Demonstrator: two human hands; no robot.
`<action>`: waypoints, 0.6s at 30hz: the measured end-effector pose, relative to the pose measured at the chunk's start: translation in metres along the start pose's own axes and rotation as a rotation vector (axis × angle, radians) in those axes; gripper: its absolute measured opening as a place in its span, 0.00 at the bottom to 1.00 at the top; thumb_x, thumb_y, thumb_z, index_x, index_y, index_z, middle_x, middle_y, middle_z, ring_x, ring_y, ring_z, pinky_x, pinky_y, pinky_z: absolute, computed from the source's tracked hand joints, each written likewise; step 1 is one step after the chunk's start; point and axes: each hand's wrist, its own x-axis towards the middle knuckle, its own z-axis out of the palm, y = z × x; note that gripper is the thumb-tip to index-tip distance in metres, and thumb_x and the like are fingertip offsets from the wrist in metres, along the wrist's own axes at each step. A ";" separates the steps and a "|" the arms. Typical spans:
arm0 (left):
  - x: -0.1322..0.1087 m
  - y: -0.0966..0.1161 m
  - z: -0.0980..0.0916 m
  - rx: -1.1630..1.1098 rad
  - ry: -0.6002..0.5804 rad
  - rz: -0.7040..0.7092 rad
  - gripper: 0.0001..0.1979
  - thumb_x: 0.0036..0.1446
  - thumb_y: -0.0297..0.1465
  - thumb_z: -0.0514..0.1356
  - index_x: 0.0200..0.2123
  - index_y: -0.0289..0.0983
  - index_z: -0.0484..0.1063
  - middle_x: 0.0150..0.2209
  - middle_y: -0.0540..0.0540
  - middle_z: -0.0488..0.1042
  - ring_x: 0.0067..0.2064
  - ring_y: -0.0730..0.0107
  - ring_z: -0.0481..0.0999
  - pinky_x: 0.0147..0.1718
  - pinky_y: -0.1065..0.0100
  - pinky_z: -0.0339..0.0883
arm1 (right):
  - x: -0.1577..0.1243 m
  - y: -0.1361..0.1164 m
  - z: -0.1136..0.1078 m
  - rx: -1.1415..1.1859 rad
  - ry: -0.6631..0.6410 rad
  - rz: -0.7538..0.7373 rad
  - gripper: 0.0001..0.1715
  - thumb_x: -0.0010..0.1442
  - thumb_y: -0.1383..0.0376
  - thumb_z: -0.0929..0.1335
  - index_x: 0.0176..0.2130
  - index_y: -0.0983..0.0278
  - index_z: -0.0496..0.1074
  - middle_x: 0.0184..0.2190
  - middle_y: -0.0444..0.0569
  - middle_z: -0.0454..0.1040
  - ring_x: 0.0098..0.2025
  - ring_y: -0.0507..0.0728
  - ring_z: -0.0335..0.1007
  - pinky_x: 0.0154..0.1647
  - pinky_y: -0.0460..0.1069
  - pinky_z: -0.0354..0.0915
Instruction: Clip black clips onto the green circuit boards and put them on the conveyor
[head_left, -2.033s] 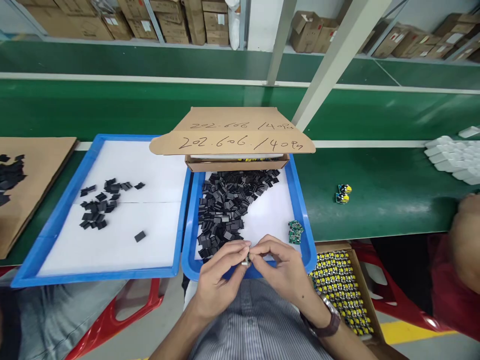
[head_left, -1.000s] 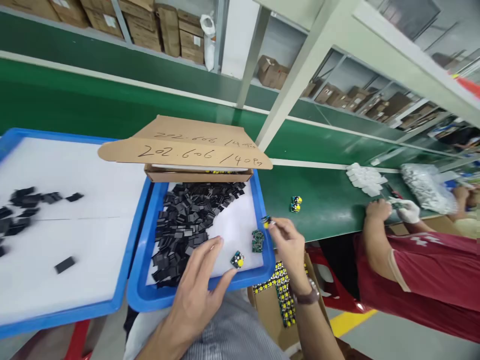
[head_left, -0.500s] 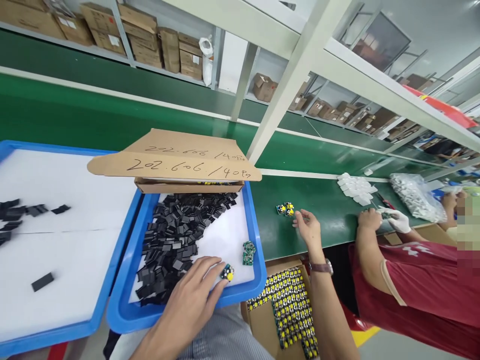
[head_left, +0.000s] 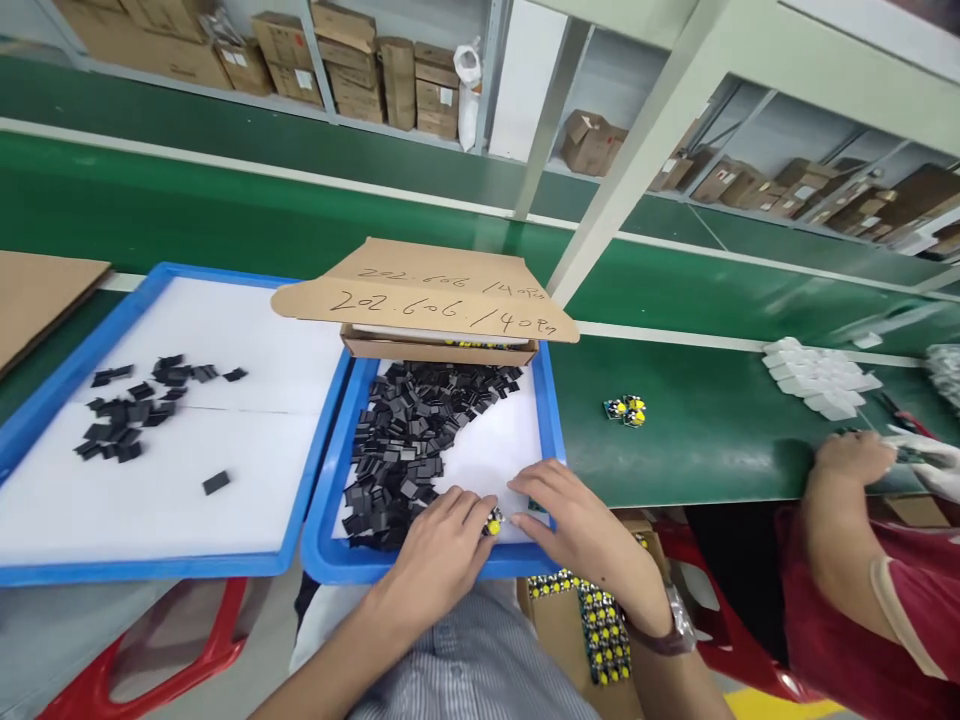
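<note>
My left hand point(head_left: 448, 535) pinches a small circuit board with a yellow part point(head_left: 493, 523) between thumb and fingers, low over the front of a blue-rimmed tray point(head_left: 553, 410). Facing it from the right, my right hand point(head_left: 581, 520) has thumb and fingers apart and nothing visible between them. Partly covered by that hand, a green circuit board point(head_left: 535, 505) lies on the tray's white lining. Small black pieces point(head_left: 405, 440) are heaped in the left and back of this tray. On the green bench to the right sit several yellow-topped boards point(head_left: 628, 410).
A cardboard box with handwriting point(head_left: 442, 347) rests across the tray's back edge. Another blue tray point(head_left: 289, 530) stands left, holding scattered black pieces. Below the bench, an open carton point(head_left: 559, 640) contains rows of yellow-topped boards. A co-worker's arm point(head_left: 844, 520) is at far right.
My right hand has moved left from beside the boards on the bench to over the tray, close to my left hand. The view has turned left.
</note>
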 end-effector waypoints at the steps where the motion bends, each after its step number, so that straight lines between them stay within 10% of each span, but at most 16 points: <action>1: -0.004 0.000 0.000 -0.002 0.011 -0.002 0.16 0.66 0.28 0.59 0.56 0.34 0.71 0.46 0.39 0.79 0.49 0.50 0.77 0.47 0.49 0.76 | 0.004 -0.003 0.003 -0.007 -0.018 -0.020 0.15 0.68 0.67 0.69 0.55 0.63 0.72 0.49 0.55 0.77 0.53 0.64 0.70 0.57 0.63 0.71; 12: -0.051 -0.003 -0.023 -0.175 0.135 -0.091 0.21 0.65 0.23 0.54 0.59 0.41 0.70 0.46 0.42 0.75 0.47 0.57 0.77 0.45 0.54 0.77 | 0.088 -0.015 0.049 -0.154 -0.091 -0.173 0.11 0.68 0.64 0.69 0.49 0.66 0.76 0.44 0.56 0.76 0.48 0.65 0.72 0.50 0.61 0.73; 18: -0.068 -0.013 -0.030 -0.498 0.198 -0.196 0.24 0.66 0.26 0.56 0.63 0.48 0.67 0.53 0.44 0.73 0.50 0.62 0.78 0.49 0.61 0.77 | 0.088 -0.012 0.054 -0.136 -0.053 -0.145 0.08 0.69 0.64 0.68 0.47 0.63 0.75 0.42 0.54 0.77 0.46 0.63 0.74 0.47 0.59 0.73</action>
